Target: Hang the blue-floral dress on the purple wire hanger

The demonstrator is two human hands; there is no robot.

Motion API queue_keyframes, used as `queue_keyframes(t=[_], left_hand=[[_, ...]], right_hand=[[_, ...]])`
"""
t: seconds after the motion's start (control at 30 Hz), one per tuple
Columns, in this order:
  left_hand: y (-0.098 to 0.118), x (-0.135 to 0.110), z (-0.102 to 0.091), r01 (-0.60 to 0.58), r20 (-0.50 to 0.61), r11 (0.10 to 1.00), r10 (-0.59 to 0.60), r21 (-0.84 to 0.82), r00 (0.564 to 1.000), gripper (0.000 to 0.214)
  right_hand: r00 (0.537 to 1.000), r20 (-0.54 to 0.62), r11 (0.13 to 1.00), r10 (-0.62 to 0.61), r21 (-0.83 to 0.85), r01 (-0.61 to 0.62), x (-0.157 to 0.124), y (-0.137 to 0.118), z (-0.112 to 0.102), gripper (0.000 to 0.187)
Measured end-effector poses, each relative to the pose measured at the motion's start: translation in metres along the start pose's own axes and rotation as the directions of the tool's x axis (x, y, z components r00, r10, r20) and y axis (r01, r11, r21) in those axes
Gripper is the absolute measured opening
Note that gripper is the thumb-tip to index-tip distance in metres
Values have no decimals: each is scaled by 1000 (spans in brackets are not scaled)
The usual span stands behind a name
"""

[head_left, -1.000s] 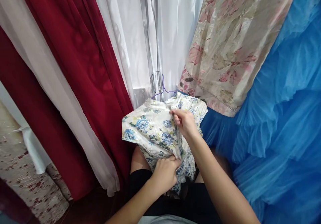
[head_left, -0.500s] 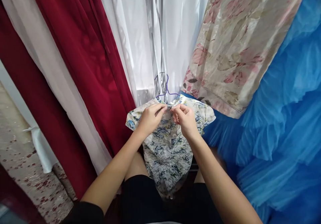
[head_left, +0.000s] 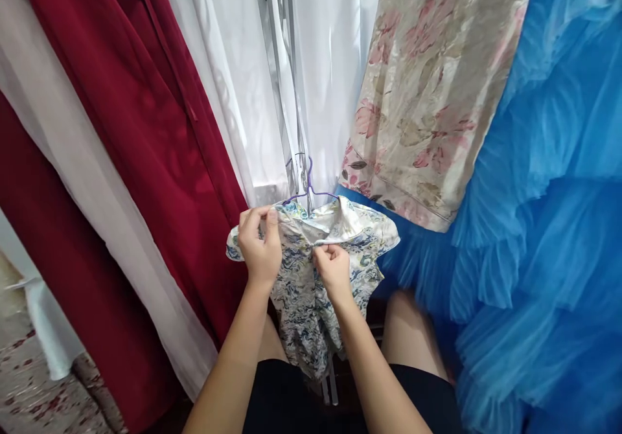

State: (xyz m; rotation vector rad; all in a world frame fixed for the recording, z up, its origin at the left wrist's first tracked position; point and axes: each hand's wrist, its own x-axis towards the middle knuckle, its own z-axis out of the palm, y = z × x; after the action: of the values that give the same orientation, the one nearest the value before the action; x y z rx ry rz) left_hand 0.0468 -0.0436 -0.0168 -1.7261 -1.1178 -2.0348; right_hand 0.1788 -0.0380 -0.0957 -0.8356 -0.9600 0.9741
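One bare left hand (head_left: 260, 249) appeared to pinch the shoulder of a short-sleeved, blue-and-white floral cloth garment (head_left: 294, 285), while the right hand (head_left: 333, 269) pinched the front edge of its neckline with curled fingers. The garment was on a thin purple hanger (head_left: 308, 190), low before long, smooth white cloth (head_left: 330, 84), with dark-red drapery (head_left: 160, 162) to one side and ruffled, bright blue tulle (head_left: 534, 239) to the other. The step in hand seemed to be straightening the neckline — one side still gaped. The next move, I judged, called for a light pull — enough to even the edges without dragging the shoulders off.
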Motion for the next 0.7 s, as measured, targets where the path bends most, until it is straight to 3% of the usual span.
queue_keyframes(t=[0.1, 0.17, 0.23, 0.3, 0.37, 0.4, 0.5, 0.57, 0.63, 0.7], left_hand=[[-39, 6, -13, 113, -115, 993, -115, -22, 987, 24], [-74, 2, -17, 220, -204, 969, -240, -116, 949, 26], [-105, -11, -17, 361, -275, 885, -440, -295, 855, 25], [-124, -31, -11, 472, -279, 741, -637, -478, 718, 26], [-128, -56, -3, 526, -245, 630, -743, -572, 623, 26], [-124, -68, 0, 540, -232, 605, -763, -585, 603, 26], [-103, -100, 5, 554, -235, 582, -786, -595, 572, 25], [-86, -109, 2, 541, -250, 589, -781, -601, 572, 25], [-73, -104, -6, 517, -261, 639, -737, -569, 623, 25], [-66, -88, -16, 484, -254, 724, -650, -491, 716, 24]], right_hand=[[999, 46, 1000, 8, 27, -9, -21, 7, -9, 24], [998, 57, 999, 27, 31, -29, -34, 10, -16, 24], [997, 49, 998, 60, 29, -61, -42, 11, -22, 25], [995, 41, 995, 87, 42, -88, -46, 12, -28, 24], [996, 22, 992, 90, 85, -91, -46, 10, -35, 23], [996, 5, 989, 88, 121, -88, -45, 7, -39, 23], [994, -33, 967, 106, 236, -95, -44, -3, -56, 26], [991, -18, 957, 129, 265, -120, -44, -11, -67, 28], [989, 22, 958, 145, 247, -146, -47, -17, -74, 28], [987, 55, 964, 153, 211, -162, -50, -21, -78, 29]])
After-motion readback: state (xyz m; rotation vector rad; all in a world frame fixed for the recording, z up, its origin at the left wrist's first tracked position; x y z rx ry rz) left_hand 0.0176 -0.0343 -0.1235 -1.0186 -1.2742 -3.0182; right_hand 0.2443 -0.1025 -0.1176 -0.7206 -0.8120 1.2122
